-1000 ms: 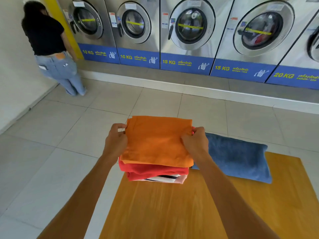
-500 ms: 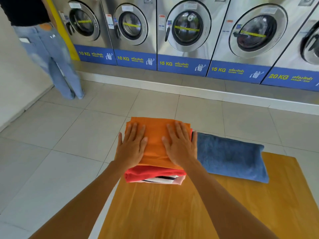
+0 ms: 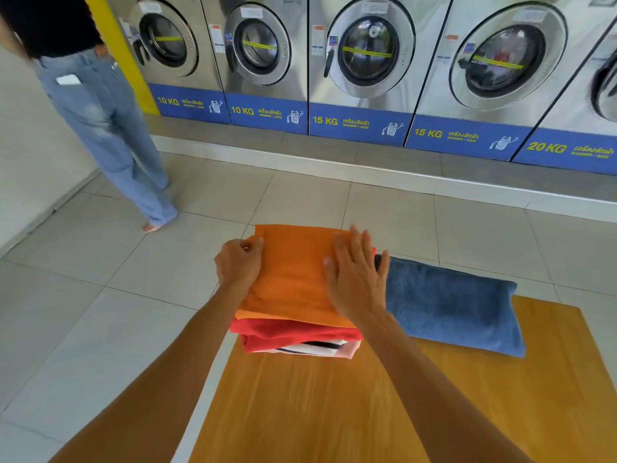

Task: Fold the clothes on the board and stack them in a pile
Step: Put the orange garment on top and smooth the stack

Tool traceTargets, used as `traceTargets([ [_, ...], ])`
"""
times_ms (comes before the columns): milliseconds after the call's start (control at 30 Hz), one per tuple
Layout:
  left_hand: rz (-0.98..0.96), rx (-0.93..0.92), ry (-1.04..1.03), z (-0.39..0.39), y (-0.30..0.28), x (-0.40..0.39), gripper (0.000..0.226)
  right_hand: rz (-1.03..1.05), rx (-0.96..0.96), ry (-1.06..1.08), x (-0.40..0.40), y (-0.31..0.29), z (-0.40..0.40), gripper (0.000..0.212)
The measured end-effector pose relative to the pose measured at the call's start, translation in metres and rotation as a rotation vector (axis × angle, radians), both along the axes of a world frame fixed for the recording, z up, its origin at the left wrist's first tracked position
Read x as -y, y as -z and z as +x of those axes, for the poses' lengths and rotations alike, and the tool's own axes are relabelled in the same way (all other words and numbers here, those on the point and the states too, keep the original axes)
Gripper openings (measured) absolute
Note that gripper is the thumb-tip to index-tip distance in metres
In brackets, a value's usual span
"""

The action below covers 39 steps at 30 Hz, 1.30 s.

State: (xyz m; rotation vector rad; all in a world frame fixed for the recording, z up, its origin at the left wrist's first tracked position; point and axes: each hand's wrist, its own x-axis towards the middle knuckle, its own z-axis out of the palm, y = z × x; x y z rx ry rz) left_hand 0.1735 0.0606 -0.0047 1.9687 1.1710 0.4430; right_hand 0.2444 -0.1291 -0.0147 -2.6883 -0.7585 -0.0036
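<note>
While two bare forearms reach forward from the bottom edge, a wooden tabletop (image 3: pixel 334 412) fills the nearest part of the view, its grain running away from the viewer; at its far left corner stands a pile of folded clothes (image 3: pixel 300 329), with a striped white garment (image 3: pixel 314 349) at the bottom, a red garment (image 3: pixel 287 334) above it and an orange garment (image 3: pixel 293 275) on top; the pile overhangs the far edge of the tabletop slightly. The left hand (image 3: pixel 238 267) sits at the orange garment's left edge, its fingers (image 3: pixel 255 245) curled and pinching the cloth there; the right hand (image 3: pixel 357 279) lies flat on the right side of the same garment, fingers spread and released, palm down. Just beside the pile on the right, touching it, lies a folded blue towel (image 3: pixel 450 305) across the far edge of the tabletop. Beyond is a pale tiled floor (image 3: pixel 167 262); at the far left a person in light blue jeans (image 3: pixel 107 121) and a dark top stands barefoot, seen from behind; along the back runs a row of steel front-loading washing machines (image 3: pixel 367 51) on a raised step, with blue panels marked 10 KG, 15 KG and 20 KG.
</note>
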Motion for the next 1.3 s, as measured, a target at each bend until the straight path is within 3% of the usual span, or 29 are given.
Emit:
traceTargets([
  [167,-0.206,0.037,-0.019,0.011,-0.008,-0.011,0.044,-0.086,-0.029,-0.131,-0.024,0.007,-0.012,0.063],
  [300,-0.488,0.216,-0.001,0.018,-0.014,-0.030,0.039,-0.102,-0.065,-0.106,-0.030,0.015,-0.012,0.066],
  [433,-0.570,0.101,-0.077,0.015,0.003,-0.034,0.013,-0.098,-0.079,-0.093,-0.029,0.014,-0.013,0.067],
  [533,-0.590,0.012,-0.140,0.016,0.010,-0.032,0.022,-0.110,-0.079,-0.094,-0.030,0.012,-0.017,0.068],
  [600,-0.525,0.007,-0.106,0.022,0.005,-0.030,0.038,-0.108,-0.095,-0.078,-0.032,0.010,-0.018,0.067],
  [733,-0.372,-0.011,0.007,0.032,-0.004,-0.026,0.049,-0.077,-0.131,-0.040,-0.035,0.011,-0.022,0.067],
  [1000,0.073,-0.074,-0.022,0.029,0.019,-0.030,0.047,-0.020,-0.165,0.060,-0.042,0.011,-0.037,0.069],
  [1167,0.225,-0.166,0.003,0.034,0.017,-0.029,0.045,-0.021,-0.183,0.094,-0.045,0.011,-0.042,0.070],
  [1300,0.603,0.063,0.190,0.027,0.008,-0.006,0.027,-0.024,-0.189,0.071,-0.043,0.014,-0.040,0.068],
])
